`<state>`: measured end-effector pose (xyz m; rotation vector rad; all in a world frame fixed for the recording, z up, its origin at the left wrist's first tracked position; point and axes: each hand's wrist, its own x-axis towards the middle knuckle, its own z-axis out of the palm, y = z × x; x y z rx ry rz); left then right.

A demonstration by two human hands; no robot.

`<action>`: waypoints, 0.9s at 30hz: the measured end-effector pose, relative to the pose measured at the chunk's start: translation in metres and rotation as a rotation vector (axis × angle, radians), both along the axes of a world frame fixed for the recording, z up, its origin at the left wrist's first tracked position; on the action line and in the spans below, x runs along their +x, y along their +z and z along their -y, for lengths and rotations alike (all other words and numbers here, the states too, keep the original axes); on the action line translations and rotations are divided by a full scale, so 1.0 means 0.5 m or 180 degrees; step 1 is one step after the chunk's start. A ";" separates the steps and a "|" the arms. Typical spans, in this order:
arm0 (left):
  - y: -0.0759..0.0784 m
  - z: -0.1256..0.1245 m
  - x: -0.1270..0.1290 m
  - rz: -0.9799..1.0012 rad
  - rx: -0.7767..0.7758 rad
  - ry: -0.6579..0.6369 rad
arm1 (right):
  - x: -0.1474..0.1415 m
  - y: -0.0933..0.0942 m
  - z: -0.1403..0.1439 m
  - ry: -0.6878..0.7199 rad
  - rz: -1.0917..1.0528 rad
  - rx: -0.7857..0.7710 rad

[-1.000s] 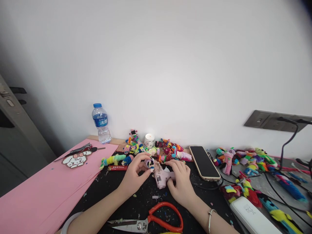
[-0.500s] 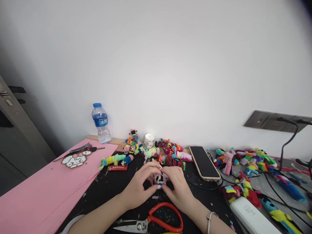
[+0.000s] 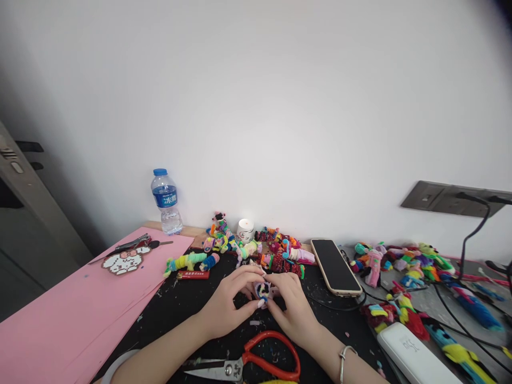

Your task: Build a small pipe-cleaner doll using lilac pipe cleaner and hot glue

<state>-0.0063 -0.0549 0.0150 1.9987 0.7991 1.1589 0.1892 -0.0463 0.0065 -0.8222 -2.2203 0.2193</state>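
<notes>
Between both hands sits a small fuzzy pipe-cleaner figure (image 3: 263,290), pale lilac with black, yellow and blue parts. My left hand (image 3: 236,301) curls round its left side, thumb and fingertips closed on it. From the right, my right hand (image 3: 291,304) pinches the same figure, its fingertips close to those of the left. The fingers partly hide the figure's body. Just below the hands lie scissors (image 3: 240,368) with red handles, blades pointing left. A small lilac scrap (image 3: 255,322) rests on the black mat under the hands.
Several pipe-cleaner dolls (image 3: 282,262) lie behind the hands, beside a small paper cup (image 3: 245,230). A phone (image 3: 336,266), a white power bank (image 3: 414,354), cables and more dolls (image 3: 412,261) are at right. Pink paper (image 3: 80,304), a red lighter (image 3: 193,275) and a water bottle (image 3: 166,202) are left.
The figure is turned very slightly between the fingers, and the fingertips have shifted a little. Both hands stay in nearly the same place.
</notes>
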 end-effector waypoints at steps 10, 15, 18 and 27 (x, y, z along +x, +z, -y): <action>-0.002 -0.003 0.001 -0.0025 0.0096 0.0017 | -0.003 0.002 0.000 0.0017 0.0025 0.0121; -0.003 -0.003 0.001 0.0000 0.0167 0.0028 | -0.004 -0.002 0.001 -0.0017 0.0031 0.0173; -0.004 -0.003 0.002 0.0012 0.0179 0.0035 | -0.004 -0.003 0.001 -0.0014 0.0024 0.0259; -0.001 -0.002 0.004 -0.0001 0.0078 0.0052 | -0.006 0.000 0.005 -0.0071 0.0081 0.0293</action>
